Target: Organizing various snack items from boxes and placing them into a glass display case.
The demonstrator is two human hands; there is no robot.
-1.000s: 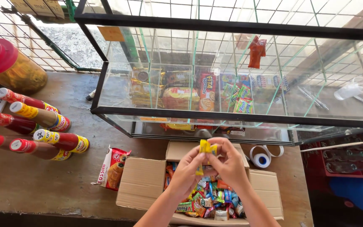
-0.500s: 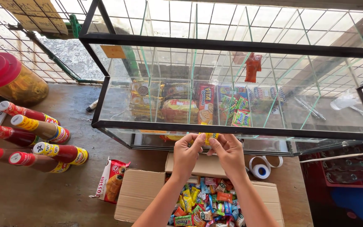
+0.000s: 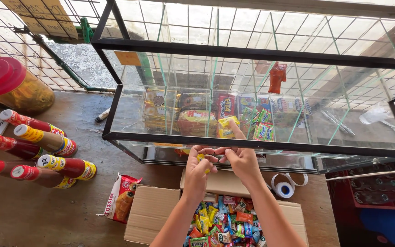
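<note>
Yellow candy packet [image 3: 200, 158] pinched between fingers of left hand [image 3: 199, 167] and right hand [image 3: 240, 161]

The glass display case [image 3: 252, 114] stands open-topped, its black front frame bar [image 3: 252, 142] just above both hands. Packets crowd the middle compartments; the right end lies nearly bare. Canisters [image 3: 37, 151] block the counter's left edge.
</note>
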